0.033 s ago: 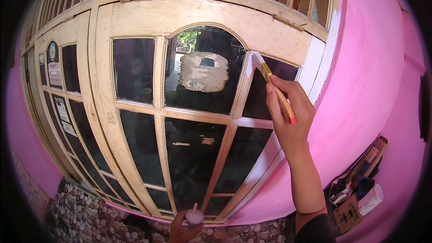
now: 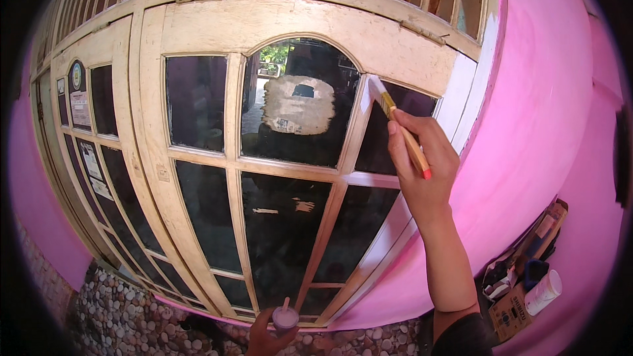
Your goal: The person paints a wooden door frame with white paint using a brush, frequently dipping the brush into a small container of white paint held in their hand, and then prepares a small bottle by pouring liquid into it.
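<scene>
My right hand [image 2: 427, 151] is closed around the wooden handle of a paintbrush [image 2: 399, 120], which has a red tip at its lower end. White-coated bristles touch the upper end of a narrow upright bar, beside the arched pane of a cream wooden window frame [image 2: 310, 18]. Fresh white paint shows on that bar, on a crossbar lower down and along the frame's right edge. Low in the picture, my left hand [image 2: 269, 336] grips a small cup of pale paint [image 2: 285, 318] with a stick standing in it.
A pink wall [image 2: 527, 92] curves along the right. Below it stand a cardboard box [image 2: 511, 313], a white tub [image 2: 543, 292] and assorted clutter. Pebble-patterned flooring [image 2: 125, 313] runs along the bottom. Paper remnants [image 2: 300, 109] cling to the arched glass; a second panel with stickers is at left.
My right hand and the paintbrush have shifted very slightly left. My left hand and the cup look unmoved.
</scene>
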A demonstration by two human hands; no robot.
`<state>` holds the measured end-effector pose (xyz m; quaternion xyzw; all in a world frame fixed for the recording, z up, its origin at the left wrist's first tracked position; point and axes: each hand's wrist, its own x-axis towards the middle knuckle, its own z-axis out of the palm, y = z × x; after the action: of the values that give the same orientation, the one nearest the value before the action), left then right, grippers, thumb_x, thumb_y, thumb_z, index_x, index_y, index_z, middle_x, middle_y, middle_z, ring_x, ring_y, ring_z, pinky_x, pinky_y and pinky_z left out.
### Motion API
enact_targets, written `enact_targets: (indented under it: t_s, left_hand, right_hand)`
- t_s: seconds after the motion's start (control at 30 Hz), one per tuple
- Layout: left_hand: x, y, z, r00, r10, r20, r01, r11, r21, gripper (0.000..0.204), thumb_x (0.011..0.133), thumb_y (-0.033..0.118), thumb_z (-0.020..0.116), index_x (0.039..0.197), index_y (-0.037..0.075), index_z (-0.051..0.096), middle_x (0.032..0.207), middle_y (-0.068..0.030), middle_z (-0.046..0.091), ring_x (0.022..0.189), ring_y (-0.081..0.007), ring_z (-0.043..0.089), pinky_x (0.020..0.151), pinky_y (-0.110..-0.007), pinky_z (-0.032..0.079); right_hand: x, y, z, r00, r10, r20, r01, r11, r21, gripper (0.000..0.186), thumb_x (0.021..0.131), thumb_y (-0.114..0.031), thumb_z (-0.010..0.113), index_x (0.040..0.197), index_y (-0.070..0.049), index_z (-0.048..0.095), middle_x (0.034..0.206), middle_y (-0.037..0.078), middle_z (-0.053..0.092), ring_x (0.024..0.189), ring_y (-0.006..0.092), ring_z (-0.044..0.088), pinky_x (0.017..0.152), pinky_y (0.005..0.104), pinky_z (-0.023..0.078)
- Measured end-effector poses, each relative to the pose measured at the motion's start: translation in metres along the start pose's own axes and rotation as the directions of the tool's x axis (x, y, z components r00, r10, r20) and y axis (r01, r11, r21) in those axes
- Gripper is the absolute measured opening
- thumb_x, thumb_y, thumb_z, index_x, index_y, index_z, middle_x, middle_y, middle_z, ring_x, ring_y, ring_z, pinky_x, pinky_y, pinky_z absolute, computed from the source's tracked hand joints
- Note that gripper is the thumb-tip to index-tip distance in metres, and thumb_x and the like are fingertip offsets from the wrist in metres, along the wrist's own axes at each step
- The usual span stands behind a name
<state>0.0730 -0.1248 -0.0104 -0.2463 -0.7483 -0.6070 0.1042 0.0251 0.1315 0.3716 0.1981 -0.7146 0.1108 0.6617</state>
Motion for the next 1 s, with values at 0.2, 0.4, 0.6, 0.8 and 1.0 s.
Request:
enact_targets:
  t_s: [0.2, 0.4, 0.6, 0.8, 1.0]
  left_hand:
    - [-0.001, -0.004, 0.002, 1.0, 0.018, -0.021, -0.017, 0.998, 0.058, 0.077, 0.074, 0.023, 0.095, 0.135, -0.005, 0.058, 0.122, -0.0211, 0.069, 0.11, -0.0293, 0.069, 0.094, -0.039, 0.056]
    - [0.0, -0.008, 0.003, 1.0, -0.007, -0.016, 0.008, 0.997, 0.071, 0.078, 0.073, 0.024, 0.096, 0.135, -0.005, 0.058, 0.122, -0.0206, 0.069, 0.11, -0.0289, 0.069, 0.095, -0.039, 0.056]
    - [0.008, 0.007, 0.002, 0.985, -0.158, 0.065, 0.159, 0.987, -0.023, 0.075, 0.074, 0.022, 0.095, 0.134, -0.004, 0.059, 0.12, -0.0188, 0.07, 0.109, -0.0263, 0.069, 0.096, -0.038, 0.056]
    - [0.007, -0.006, 0.003, 0.999, -0.026, 0.026, 0.026, 1.0, -0.006, 0.072, 0.074, 0.02, 0.094, 0.133, -0.004, 0.059, 0.117, -0.0173, 0.071, 0.109, -0.0253, 0.069, 0.097, -0.037, 0.055]
    - [0.012, 0.005, 0.004, 0.993, -0.095, 0.063, 0.094, 0.995, 0.02, 0.073, 0.074, 0.02, 0.094, 0.133, -0.004, 0.059, 0.117, -0.0174, 0.07, 0.108, -0.0257, 0.069, 0.095, -0.038, 0.055]
  right_hand:
    - [-0.037, -0.011, -0.004, 0.976, 0.052, 0.212, -0.044, 0.998, -0.04, 0.017, 0.091, -0.001, 0.076, 0.106, 0.001, 0.071, 0.092, 0.014, 0.069, 0.077, 0.0285, 0.071, 0.067, 0.0357, 0.055]
    - [-0.022, -0.012, -0.005, 0.996, -0.029, 0.081, 0.03, 0.999, -0.01, 0.018, 0.09, 0.0, 0.077, 0.107, 0.001, 0.071, 0.091, 0.014, 0.069, 0.073, 0.0263, 0.07, 0.065, 0.033, 0.055]
    - [-0.039, -0.006, -0.002, 0.981, 0.085, 0.174, -0.081, 0.996, -0.029, 0.016, 0.09, -0.001, 0.076, 0.105, 0.0, 0.071, 0.092, 0.013, 0.07, 0.075, 0.0263, 0.071, 0.065, 0.0336, 0.055]
    - [-0.045, -0.017, -0.006, 0.986, 0.047, 0.162, -0.05, 0.999, 0.012, 0.017, 0.089, 0.0, 0.077, 0.104, 0.0, 0.07, 0.09, 0.015, 0.07, 0.072, 0.0271, 0.071, 0.063, 0.0328, 0.055]
    - [-0.029, -0.004, 0.0, 0.997, 0.052, 0.06, -0.053, 0.999, 0.01, 0.016, 0.09, -0.001, 0.077, 0.104, 0.001, 0.071, 0.089, 0.015, 0.07, 0.072, 0.0268, 0.071, 0.063, 0.0326, 0.055]
